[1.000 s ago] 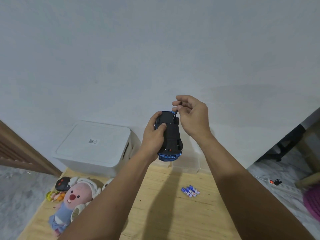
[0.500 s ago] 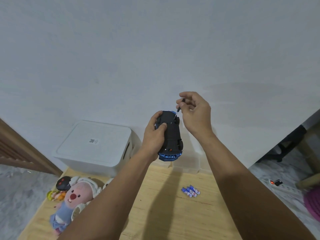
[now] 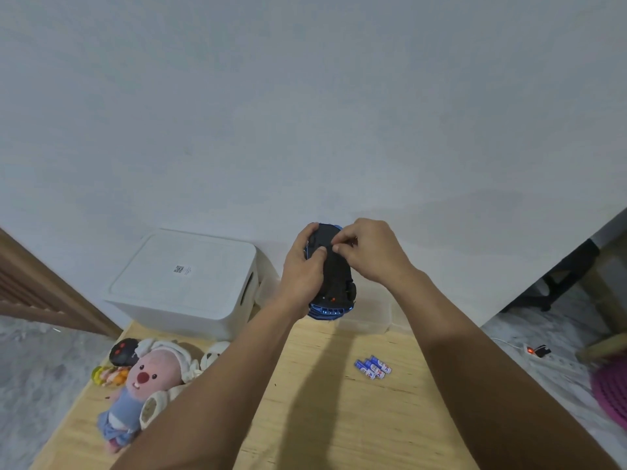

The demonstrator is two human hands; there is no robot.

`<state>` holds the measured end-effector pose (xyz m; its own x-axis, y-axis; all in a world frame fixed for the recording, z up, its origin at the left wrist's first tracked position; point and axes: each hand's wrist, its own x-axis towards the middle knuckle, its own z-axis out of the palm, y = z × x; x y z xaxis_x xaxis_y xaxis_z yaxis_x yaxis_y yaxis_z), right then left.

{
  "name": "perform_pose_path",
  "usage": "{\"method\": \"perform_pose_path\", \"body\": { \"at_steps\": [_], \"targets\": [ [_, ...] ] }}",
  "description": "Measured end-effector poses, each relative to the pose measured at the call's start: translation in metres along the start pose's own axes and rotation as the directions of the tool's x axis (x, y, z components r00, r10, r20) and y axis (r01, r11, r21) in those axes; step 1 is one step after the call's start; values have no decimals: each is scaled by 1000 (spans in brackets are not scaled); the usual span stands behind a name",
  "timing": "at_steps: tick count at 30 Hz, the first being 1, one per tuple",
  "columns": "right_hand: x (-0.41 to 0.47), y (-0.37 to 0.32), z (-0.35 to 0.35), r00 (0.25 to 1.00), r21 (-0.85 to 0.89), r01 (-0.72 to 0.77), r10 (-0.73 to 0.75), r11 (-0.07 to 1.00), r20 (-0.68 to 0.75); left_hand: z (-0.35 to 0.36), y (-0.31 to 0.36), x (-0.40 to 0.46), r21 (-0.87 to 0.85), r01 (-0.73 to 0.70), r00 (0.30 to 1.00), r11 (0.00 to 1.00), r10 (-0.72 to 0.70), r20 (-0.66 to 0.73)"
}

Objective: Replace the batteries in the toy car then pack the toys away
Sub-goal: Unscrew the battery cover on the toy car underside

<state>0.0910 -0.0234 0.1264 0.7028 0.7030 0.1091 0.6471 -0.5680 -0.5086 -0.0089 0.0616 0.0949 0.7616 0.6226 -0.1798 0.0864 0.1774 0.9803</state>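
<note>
Toy car [image 3: 334,279] held belly-up above worktop [image 3: 339,418]. Left hand [image 3: 303,266] grips its side. Right hand [image 3: 369,252] pinches something small, unclear, at the underside.

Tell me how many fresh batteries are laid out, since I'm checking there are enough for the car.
3 blue batteries lie side by side, touching, on the wooden table, right of centre, below the raised toy car. A fourth may be hidden among them.
</note>
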Motion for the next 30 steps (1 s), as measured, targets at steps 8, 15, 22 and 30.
{"method": "perform_pose_path", "body": {
  "at_steps": [8,15,22,30],
  "targets": [
    [-8,-4,15,999,-128,8,-13,992,-42,-3,-7,3,31,-52,999,998,52,-7],
    [-15,6,33,997,-4,-15,14,1000,-70,-8,-17,4,61,-18,1000,998,19,-19],
    [-40,36,67,992,191,-128,129,973,7,-25,-45,-6,38,100,994,994,-98,-49],
    [-100,75,139,937,72,-268,243,961,252,-47,-88,-24,42,184,978,982,-179,-104]
  ]
}}
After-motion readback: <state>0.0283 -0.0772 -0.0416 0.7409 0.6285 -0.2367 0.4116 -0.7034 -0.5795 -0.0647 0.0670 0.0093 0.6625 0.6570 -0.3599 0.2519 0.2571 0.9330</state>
